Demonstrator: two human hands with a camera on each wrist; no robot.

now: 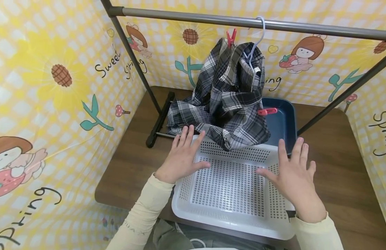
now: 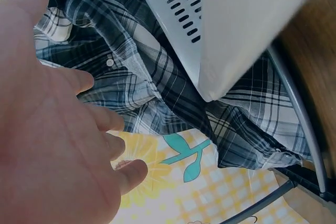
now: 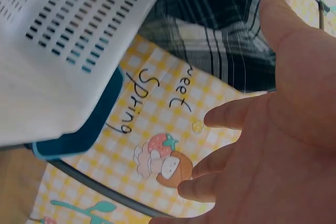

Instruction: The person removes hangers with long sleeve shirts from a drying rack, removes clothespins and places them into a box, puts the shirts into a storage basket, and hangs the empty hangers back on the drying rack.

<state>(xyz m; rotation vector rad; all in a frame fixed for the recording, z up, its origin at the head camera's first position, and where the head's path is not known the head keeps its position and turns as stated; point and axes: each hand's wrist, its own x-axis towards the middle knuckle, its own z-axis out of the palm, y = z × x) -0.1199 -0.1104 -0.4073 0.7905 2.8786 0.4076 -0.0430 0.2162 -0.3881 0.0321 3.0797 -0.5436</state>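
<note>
My left hand (image 1: pixel 182 158) is spread, palm down, over the left side of a white perforated basket (image 1: pixel 233 224). Over the basket's right side my right hand (image 1: pixel 296 177) spreads its fingers too; neither hand holds anything. A dark plaid shirt (image 1: pixel 239 104) hangs bunched from a light blue hanger (image 1: pixel 262 34) on a metal rail, its lower cloth drooping to the basket's far rim. One red clothespin (image 1: pixel 231 37) sits at the shirt's top and a second red clothespin (image 1: pixel 267 111) at its right side. A shirt button (image 2: pixel 109 62) shows in the left wrist view.
The grey rail (image 1: pixel 186 15) crosses above, on slanted posts with a black foot (image 1: pixel 160 119) at left. Behind the basket stands a dark blue tub (image 1: pixel 281 121). All rest on a brown table (image 1: pixel 124 173), with yellow checked cloth (image 1: pixel 65 114) around it.
</note>
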